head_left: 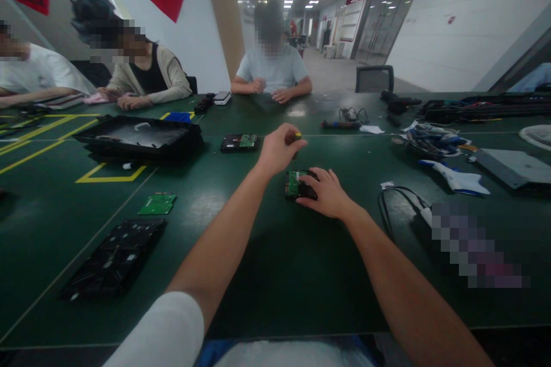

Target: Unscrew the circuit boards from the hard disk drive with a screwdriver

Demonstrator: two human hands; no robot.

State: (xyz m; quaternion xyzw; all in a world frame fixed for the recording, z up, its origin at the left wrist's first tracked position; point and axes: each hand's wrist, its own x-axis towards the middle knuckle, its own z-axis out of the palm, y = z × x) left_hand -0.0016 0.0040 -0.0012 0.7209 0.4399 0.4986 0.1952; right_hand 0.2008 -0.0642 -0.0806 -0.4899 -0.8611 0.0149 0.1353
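Note:
My left hand (282, 149) is closed in a pinch above the table. It grips what looks like a small screwdriver (298, 135), whose yellow end shows between the fingers while most of it is hidden. Just below and to the right, my right hand (325, 189) grips a hard drive (293, 185) lying flat, its green circuit board facing up. My right fingers cover part of the drive. Farther back on the left, a second hard drive (239, 143) also lies with its green board upward.
A loose green circuit board (157, 203) and a black plastic panel (116, 258) lie on the left, before a large black tray (140, 137). Cables (430, 140), a blue-white glove-like item (456, 176) and a grey box (516, 166) occupy the right. A person (273, 69) sits opposite.

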